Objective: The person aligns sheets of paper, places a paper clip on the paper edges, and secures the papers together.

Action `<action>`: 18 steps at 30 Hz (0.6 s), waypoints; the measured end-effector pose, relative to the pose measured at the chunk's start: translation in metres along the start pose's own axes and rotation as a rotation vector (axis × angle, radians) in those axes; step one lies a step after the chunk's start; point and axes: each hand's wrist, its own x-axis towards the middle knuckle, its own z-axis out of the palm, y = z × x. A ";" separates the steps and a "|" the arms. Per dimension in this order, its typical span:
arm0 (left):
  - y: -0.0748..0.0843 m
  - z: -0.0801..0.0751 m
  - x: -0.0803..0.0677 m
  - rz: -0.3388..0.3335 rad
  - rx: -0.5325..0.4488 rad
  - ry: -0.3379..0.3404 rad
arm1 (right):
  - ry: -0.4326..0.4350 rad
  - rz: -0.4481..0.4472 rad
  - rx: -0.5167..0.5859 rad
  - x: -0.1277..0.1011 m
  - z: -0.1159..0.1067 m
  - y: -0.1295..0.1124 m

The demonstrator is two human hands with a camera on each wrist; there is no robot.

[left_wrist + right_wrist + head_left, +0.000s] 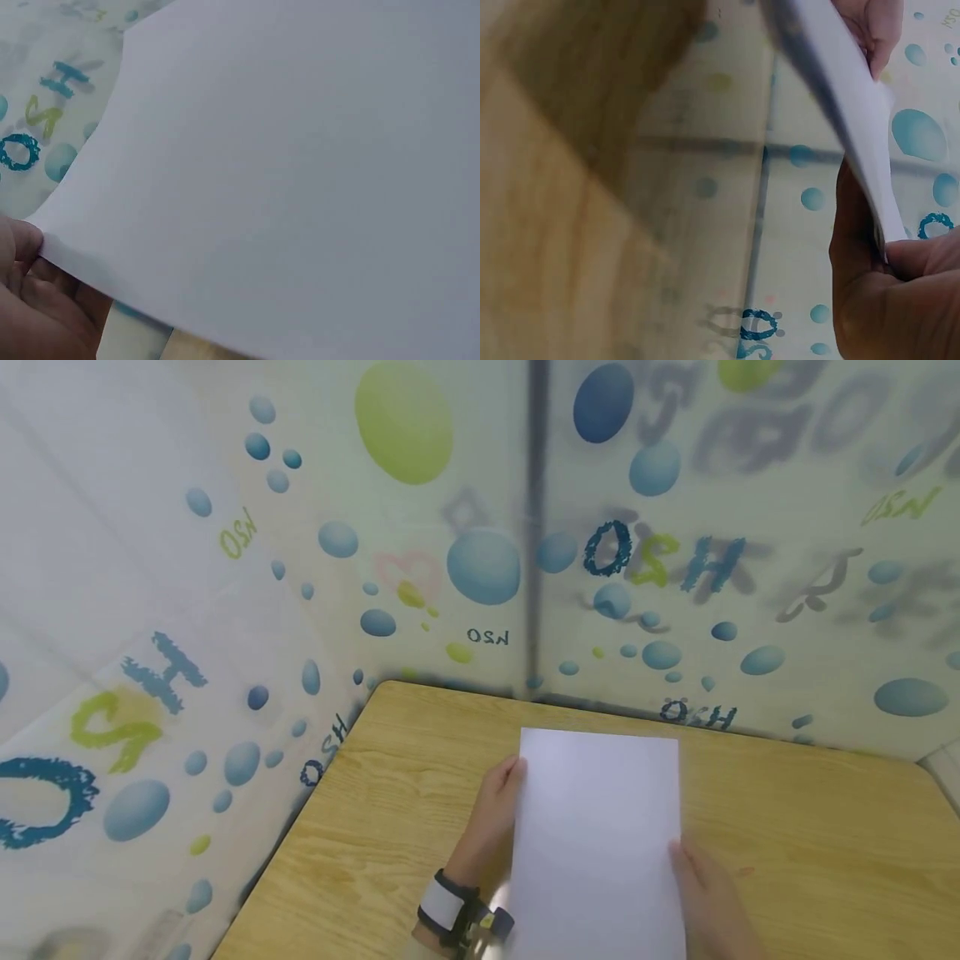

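A blank white sheet of paper is held up over the wooden table in the head view. My left hand pinches its left edge near the upper corner, thumb on the front. On the opposite edge, lower down, my right hand grips the paper between thumb and fingers. The sheet fills most of the left wrist view, slightly bowed, with the left hand at its edge. Seen nearly edge-on in the right wrist view, the paper runs between the right hand and the left hand.
The light wooden table stretches under both hands. Behind it and to the left hangs a pale curtain printed with blue and green bubbles and mirrored letters. A strap with a small device sits on the left wrist.
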 end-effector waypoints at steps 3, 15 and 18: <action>-0.002 0.001 0.009 -0.002 0.000 0.019 | -0.014 0.010 0.020 0.001 0.005 0.005; -0.024 0.014 0.014 -0.094 0.014 0.048 | -0.023 -0.017 -0.127 0.015 0.006 0.021; -0.028 0.018 0.014 -0.120 0.001 0.051 | 0.002 -0.057 -0.152 0.018 0.000 0.023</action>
